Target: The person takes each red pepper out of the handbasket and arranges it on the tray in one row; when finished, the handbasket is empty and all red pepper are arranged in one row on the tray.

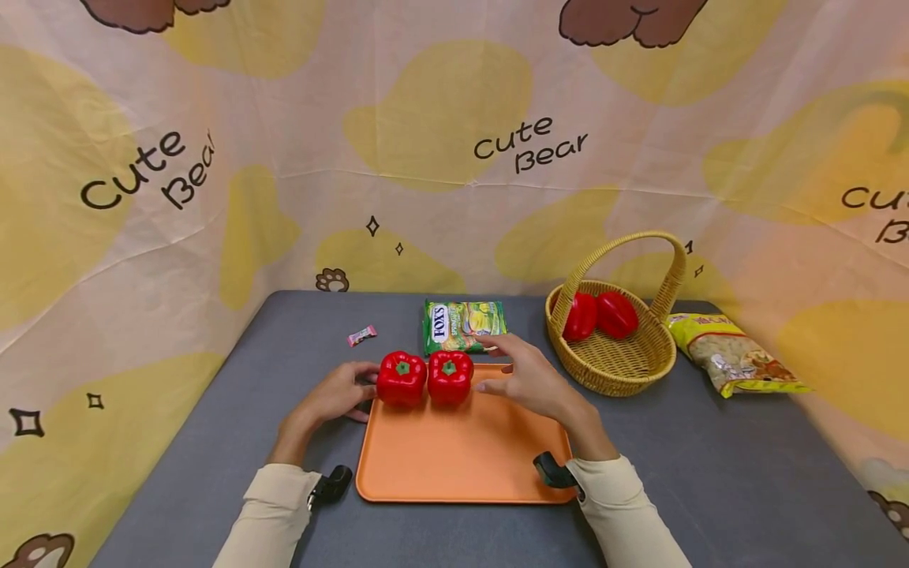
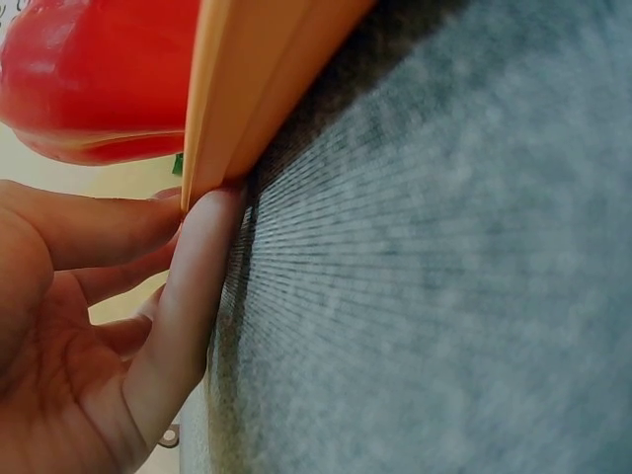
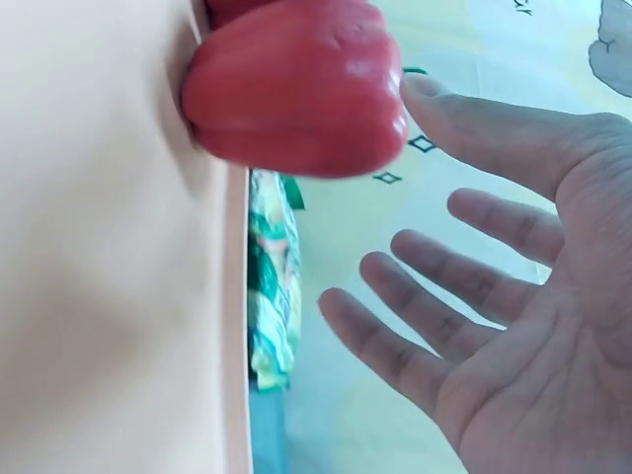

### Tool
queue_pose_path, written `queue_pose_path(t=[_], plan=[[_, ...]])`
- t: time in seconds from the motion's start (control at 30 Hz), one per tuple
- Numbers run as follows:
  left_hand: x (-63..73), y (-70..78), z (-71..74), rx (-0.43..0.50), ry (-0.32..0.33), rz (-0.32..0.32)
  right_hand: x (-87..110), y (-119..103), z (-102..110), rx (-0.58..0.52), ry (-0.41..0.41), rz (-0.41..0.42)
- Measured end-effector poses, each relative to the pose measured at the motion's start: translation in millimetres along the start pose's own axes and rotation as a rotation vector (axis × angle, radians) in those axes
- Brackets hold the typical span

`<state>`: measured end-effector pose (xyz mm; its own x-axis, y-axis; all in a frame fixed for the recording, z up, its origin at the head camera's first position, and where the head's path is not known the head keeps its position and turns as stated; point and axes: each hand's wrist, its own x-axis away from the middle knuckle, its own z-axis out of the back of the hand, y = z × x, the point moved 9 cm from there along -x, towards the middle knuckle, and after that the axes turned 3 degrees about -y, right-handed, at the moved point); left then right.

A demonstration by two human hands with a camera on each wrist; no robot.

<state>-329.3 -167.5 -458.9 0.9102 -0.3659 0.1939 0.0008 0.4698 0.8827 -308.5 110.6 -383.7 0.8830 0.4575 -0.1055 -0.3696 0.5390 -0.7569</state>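
Note:
Two red bell peppers, the left pepper and the right pepper, stand side by side, stems up, on the far left part of an orange tray. My left hand is at the tray's left edge beside the left pepper. In the left wrist view, its fingers pinch the tray's rim, one of them low against the grey tabletop. Over the tray, to the right of the right pepper, my right hand has its fingers spread and holds nothing. Its thumb overlaps the pepper's edge in the right wrist view.
Behind the tray lies a green FOX'S candy bag, with a small pink wrapped candy to its left. A wicker basket with two red peppers stands at the back right. Beside it lies a yellow-edged food bag.

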Motion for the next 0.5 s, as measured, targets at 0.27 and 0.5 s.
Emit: queue_pose_path(t=[0.27, 0.5], plan=[[-0.6, -1.5, 0.1, 0.000, 0.005, 0.014, 23.1, 7, 36, 0.086, 0.093, 0.040], [-0.9, -1.7, 0.2, 0.005, 0.003, 0.021, 42.5, 27, 76, 0.166, 0.189, 0.046]])
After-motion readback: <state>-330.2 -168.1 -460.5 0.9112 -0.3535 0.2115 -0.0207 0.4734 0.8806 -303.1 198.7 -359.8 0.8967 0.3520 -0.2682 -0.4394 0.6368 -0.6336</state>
